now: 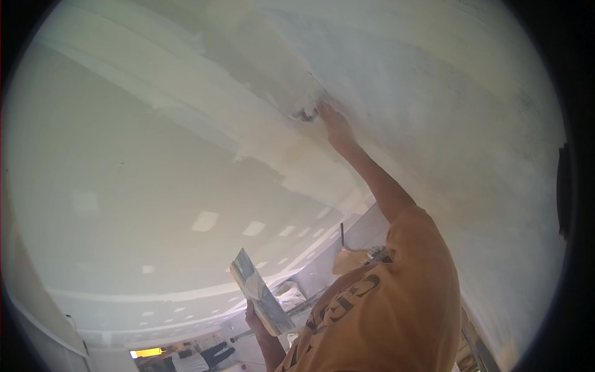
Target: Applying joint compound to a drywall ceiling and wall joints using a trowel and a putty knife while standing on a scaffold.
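My right arm is raised to the pale plastered surface (260, 161) overhead, where my right hand (334, 127) rests with fingers pressed together at a rough, grey-smeared patch (307, 113); what it holds there is too indistinct to make out. Low in the middle of the view, my left hand (253, 315) grips a wide, flat metal blade (265, 296) with pale compound smeared on its face. The blade is held away from the surface, beside the orange shirt (409, 310) on my body.
Far below, a person (201, 358) in a white top and dark trousers is near a yellow bright strip (146, 353). Behind me are a pale bag (290, 292), an upright dark bar (341, 234) and a tan object (347, 261). A wall (37, 316) edges the left.
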{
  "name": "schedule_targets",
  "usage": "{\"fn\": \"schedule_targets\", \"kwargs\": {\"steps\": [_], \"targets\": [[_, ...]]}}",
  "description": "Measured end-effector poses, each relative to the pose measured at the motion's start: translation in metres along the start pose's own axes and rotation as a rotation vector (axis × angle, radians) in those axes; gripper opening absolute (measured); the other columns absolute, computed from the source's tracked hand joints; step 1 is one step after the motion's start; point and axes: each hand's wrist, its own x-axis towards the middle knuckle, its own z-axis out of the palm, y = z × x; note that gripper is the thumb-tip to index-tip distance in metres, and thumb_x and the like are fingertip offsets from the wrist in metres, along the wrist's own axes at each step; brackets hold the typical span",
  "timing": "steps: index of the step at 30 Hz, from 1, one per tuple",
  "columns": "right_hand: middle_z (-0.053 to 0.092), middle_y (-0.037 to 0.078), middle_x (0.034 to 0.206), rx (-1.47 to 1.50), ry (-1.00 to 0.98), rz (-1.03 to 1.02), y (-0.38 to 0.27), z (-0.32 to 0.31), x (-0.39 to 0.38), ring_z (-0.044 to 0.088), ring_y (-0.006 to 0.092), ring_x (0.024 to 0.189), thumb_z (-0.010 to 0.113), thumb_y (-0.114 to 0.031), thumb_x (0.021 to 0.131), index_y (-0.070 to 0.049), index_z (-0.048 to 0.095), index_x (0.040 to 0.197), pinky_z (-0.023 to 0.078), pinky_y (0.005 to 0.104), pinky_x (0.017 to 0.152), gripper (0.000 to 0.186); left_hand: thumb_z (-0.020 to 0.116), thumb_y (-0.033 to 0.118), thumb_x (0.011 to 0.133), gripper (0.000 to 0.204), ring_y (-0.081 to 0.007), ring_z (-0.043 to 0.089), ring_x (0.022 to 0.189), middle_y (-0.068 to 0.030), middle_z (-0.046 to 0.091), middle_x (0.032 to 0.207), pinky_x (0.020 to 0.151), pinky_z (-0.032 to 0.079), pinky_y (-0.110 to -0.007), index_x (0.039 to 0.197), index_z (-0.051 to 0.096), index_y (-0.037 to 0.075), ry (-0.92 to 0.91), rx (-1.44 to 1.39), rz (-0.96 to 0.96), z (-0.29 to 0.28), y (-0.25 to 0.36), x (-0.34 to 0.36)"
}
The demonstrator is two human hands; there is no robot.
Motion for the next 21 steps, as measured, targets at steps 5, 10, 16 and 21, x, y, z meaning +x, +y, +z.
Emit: {"fn": "schedule_targets", "kwargs": {"steps": [5,10,16,21], "targets": [[0.034,0.015,0.159,-0.109,-0.165,0.011,0.017,0.002,-0.064,0.063,0.0232,0.108,0.059,-0.004,0.087,-0.009,0.035,0.155,0.053,0.0325,0.087,0.073,0.044,0.037,0.106,0.041,-0.0159,0.065,0.076,-0.0070,0.068,0.093,0.065,0.054,-0.029,0.121,0.062,0.003,-0.030,0.011,0.000,0.000,0.000,0.000],[0.034,0.014,0.159,-0.104,-0.254,-0.003,-0.010,-0.049,-0.064,0.061,0.0263,0.116,0.057,-0.006,0.089,-0.008,0.033,0.156,0.051,0.0342,0.097,0.071,0.042,0.037,0.107,0.041,-0.0152,0.064,0.077,-0.0057,0.066,0.094,0.064,0.053,-0.028,0.122,0.062,0.005,-0.011,0.107,0.050,-0.003,0.001,0.002],[0.039,0.017,0.156,0.632,-0.185,-0.235,-0.128,-0.158,-0.074,0.054,0.0338,0.131,0.056,0.008,0.085,-0.013,0.046,0.150,0.051,0.0406,0.104,0.068,0.040,0.033,0.109,0.043,-0.0143,0.065,0.086,-0.0055,0.067,0.101,0.073,0.053,-0.028,0.133,0.058,0.001,-0.151,-0.074,0.026,0.019,-0.013,0.021],[0.049,0.011,0.151,1.125,-0.574,-0.369,-0.202,-0.233,-0.099,0.058,0.0317,0.126,0.058,0.011,0.081,-0.016,0.057,0.141,0.056,0.0396,0.097,0.066,0.045,0.033,0.106,0.046,-0.0215,0.068,0.103,-0.0120,0.068,0.119,0.088,0.057,-0.036,0.137,0.054,0.000,-0.267,-0.291,-0.147,0.044,-0.023,0.056]]}}
